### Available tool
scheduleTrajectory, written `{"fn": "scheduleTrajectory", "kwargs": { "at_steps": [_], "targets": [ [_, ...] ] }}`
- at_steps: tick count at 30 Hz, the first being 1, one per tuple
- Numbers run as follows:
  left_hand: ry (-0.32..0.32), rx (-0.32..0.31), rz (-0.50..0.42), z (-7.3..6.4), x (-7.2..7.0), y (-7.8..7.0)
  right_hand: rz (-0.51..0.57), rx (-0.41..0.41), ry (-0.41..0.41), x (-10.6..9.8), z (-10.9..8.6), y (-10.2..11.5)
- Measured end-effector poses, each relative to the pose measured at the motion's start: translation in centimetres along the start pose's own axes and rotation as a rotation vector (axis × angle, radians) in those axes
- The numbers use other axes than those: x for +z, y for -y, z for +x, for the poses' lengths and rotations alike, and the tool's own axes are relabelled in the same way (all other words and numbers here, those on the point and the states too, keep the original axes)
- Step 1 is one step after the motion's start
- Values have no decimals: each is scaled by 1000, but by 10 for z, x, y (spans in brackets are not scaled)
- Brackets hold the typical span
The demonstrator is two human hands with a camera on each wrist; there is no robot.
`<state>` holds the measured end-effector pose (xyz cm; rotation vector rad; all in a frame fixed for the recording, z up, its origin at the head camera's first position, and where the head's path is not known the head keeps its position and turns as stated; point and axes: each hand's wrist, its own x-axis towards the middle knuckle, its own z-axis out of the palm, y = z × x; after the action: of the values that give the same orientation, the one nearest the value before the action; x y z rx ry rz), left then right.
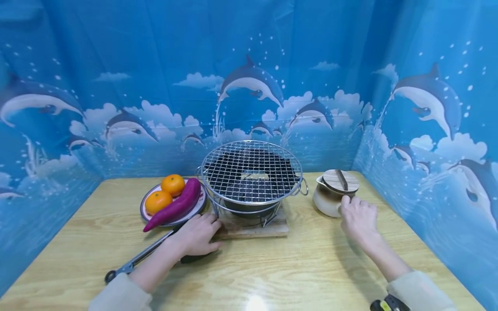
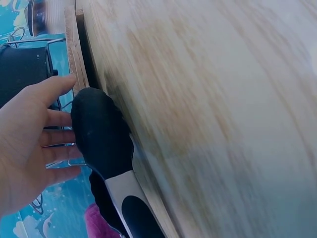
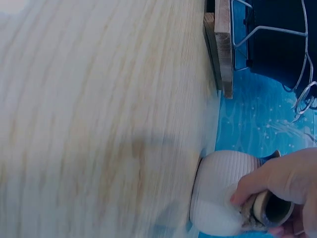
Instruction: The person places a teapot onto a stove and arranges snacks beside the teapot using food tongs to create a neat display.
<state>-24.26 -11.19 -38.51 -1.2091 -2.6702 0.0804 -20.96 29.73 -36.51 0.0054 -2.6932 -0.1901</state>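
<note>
On the right of the table stands a small ceramic teapot (image 1: 327, 199) with a wooden lid (image 1: 340, 180). My right hand (image 1: 359, 217) grips its stubby hollow side handle (image 3: 274, 208), the thumb against the pot's white ribbed body. At left, my left hand (image 1: 198, 235) is over the black-tipped end of a pair of metal tongs (image 1: 149, 250). In the left wrist view its fingers are nearly straight, beside the scalloped black tong head (image 2: 101, 134), and the thumb is near the wooden board (image 2: 76, 49). The tongs lie slantwise, handle end toward me.
A round wire grill rack (image 1: 250, 172) tops a black stove (image 1: 249, 207) on the wooden board, mid-table. To its left, a plate (image 1: 203, 199) holds two oranges (image 1: 173, 185) and a purple eggplant-shaped item (image 1: 177, 209). A dolphin-print curtain (image 1: 249, 65) encloses the back and sides.
</note>
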Motion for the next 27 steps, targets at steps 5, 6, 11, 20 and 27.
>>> {"fn": "scheduleTrajectory", "kwargs": {
  "at_steps": [5,6,11,20,27],
  "targets": [
    [6,-5,7,1,-1,0,45,-25,10,2,1,-7],
    [7,-6,8,1,-1,0,48,-31,19,3,1,-9],
    [31,-17,3,1,-3,-1,51,-69,31,4,-1,-17],
    [35,-16,3,2,-2,-2,75,-116,-88,9,-7,-28],
    [23,-11,19,3,-2,-3,77,-162,-156,11,-10,-33]
  ]
}}
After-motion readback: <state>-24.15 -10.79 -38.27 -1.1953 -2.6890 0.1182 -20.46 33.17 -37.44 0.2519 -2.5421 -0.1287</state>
